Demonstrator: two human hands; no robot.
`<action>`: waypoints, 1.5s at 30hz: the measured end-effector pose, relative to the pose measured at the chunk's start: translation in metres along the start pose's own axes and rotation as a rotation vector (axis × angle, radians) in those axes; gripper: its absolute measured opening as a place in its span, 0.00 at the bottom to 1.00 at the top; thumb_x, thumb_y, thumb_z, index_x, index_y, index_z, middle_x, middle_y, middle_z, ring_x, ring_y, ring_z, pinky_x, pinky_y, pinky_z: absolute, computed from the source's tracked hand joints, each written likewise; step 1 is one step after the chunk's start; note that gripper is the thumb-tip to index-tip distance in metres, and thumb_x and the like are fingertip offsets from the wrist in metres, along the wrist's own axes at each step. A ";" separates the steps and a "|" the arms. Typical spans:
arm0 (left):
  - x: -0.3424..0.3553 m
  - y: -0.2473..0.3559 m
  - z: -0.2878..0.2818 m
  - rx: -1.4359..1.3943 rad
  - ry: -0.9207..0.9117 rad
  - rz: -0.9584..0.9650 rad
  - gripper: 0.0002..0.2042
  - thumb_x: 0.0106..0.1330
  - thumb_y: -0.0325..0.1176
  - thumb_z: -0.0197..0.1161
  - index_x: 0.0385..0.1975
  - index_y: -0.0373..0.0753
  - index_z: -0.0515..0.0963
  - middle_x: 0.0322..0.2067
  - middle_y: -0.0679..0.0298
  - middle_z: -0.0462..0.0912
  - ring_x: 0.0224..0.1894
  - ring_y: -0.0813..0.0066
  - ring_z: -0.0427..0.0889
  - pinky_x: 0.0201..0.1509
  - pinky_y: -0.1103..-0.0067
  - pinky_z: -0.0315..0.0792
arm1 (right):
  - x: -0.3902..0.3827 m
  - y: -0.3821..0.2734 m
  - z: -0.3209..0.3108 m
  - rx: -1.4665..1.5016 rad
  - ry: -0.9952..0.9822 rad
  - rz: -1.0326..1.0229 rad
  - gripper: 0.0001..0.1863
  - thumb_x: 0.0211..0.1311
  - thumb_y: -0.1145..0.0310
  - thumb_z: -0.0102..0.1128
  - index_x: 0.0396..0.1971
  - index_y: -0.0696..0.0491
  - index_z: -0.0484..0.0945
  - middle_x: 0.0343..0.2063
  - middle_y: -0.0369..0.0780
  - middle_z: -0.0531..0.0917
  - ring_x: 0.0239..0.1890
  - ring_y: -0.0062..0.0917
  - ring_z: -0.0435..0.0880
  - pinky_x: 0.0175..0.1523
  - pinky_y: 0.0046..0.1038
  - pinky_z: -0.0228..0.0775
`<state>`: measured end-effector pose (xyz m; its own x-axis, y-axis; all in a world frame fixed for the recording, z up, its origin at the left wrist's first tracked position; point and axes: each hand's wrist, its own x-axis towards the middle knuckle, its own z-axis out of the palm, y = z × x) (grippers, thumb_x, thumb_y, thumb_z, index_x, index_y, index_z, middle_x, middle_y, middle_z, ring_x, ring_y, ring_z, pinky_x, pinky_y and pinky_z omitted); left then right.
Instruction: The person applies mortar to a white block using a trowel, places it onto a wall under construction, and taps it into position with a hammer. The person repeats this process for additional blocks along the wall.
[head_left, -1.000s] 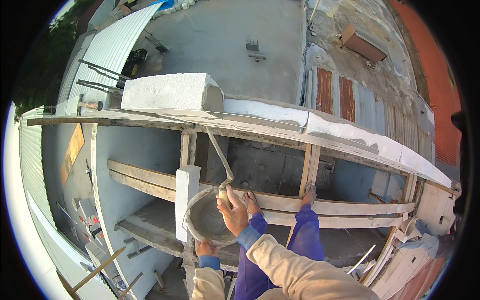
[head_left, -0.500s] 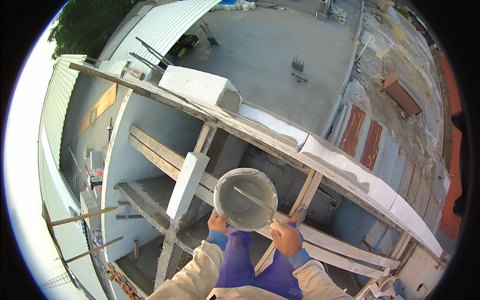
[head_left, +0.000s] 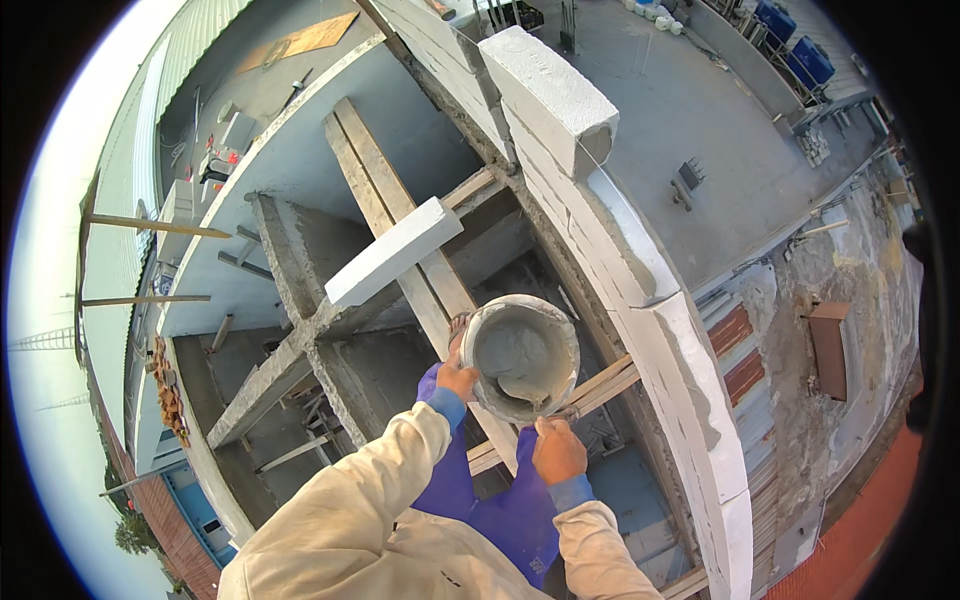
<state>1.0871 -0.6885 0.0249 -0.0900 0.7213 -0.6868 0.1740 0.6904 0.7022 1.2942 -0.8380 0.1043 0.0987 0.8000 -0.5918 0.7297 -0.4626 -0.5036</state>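
Note:
My left hand [head_left: 457, 378] is closed on the left rim of a round, mortar-crusted bucket [head_left: 572, 352]. Grey wet mortar [head_left: 512, 342] lies inside it. At the bucket's near side, my right hand [head_left: 559, 452] is closed around the handle of a trowel [head_left: 524, 388], mostly hidden by my fingers. Its blade dips into the mortar by the near rim. Beyond the bucket to the left, a long white block [head_left: 395, 252] rests across two wooden planks [head_left: 372, 190].
A white block wall [head_left: 655, 345] runs along the right, with mortar on its top and a thick block [head_left: 545, 90] standing on it. Below the planks are deep openings between concrete beams [head_left: 262, 385]. My foot [head_left: 458, 324] is on a plank beside the bucket.
My view has turned, so the wall now runs down the right side. The trowel, earlier edge-on across the bucket, has its blade down in the mortar. Both hands keep their grip.

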 end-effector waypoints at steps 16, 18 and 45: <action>0.242 -0.085 -0.140 0.172 0.171 0.080 0.29 0.57 0.24 0.61 0.64 0.35 0.74 0.51 0.45 0.86 0.56 0.51 0.85 0.64 0.66 0.74 | 0.319 -0.132 0.134 -0.171 -0.367 0.128 0.26 0.68 0.67 0.57 0.65 0.56 0.72 0.57 0.53 0.81 0.61 0.50 0.81 0.64 0.45 0.75; 0.291 -0.099 -0.152 0.220 0.176 0.029 0.30 0.57 0.22 0.59 0.65 0.36 0.74 0.52 0.48 0.85 0.57 0.53 0.84 0.65 0.68 0.73 | 0.370 -0.147 0.150 -0.198 -0.451 0.082 0.24 0.69 0.67 0.56 0.64 0.55 0.73 0.58 0.52 0.81 0.62 0.50 0.80 0.65 0.45 0.74; 0.108 0.041 -0.218 0.736 -0.550 -0.494 0.37 0.62 0.50 0.71 0.72 0.56 0.68 0.78 0.52 0.56 0.72 0.21 0.61 0.63 0.32 0.66 | 0.695 -0.386 0.306 -0.946 -0.222 -0.759 0.50 0.61 0.64 0.75 0.80 0.42 0.53 0.77 0.39 0.60 0.80 0.37 0.53 0.74 0.72 0.51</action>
<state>0.8711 -0.5703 0.0201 0.1130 0.1155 -0.9869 0.8109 0.5632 0.1587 0.8739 -0.2201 -0.3056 -0.6135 0.6201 -0.4890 0.7637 0.6234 -0.1676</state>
